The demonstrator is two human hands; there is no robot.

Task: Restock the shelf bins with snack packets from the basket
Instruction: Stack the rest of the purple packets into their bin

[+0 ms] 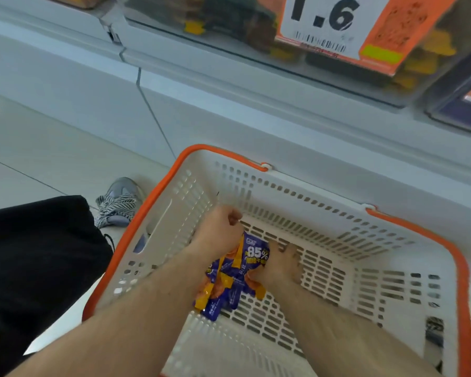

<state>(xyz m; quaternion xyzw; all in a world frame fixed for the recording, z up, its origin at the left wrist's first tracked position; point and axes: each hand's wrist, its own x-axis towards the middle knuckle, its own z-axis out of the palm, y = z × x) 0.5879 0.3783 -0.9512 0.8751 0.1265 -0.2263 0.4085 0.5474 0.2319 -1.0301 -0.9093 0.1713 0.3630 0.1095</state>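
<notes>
A white slotted basket [337,202] with an orange rim stands on the floor against the shelf base. Several purple and orange snack packets [230,278] lie bunched on its bottom between my hands. My left hand [218,229] is curled over the left side of the bunch and grips it. Fingers down, my right hand [282,263] presses against the right side of the bunch, its fingertips hidden under the packets. Above, clear shelf bins [229,28] hold dark and yellow packets.
A large orange and white price sign [337,25] reading 1.6 hangs on the bin front. The grey shelf base [201,104] runs behind the basket. My black trouser leg [33,262] and a patterned grey shoe [120,202] are at the left on the tiled floor.
</notes>
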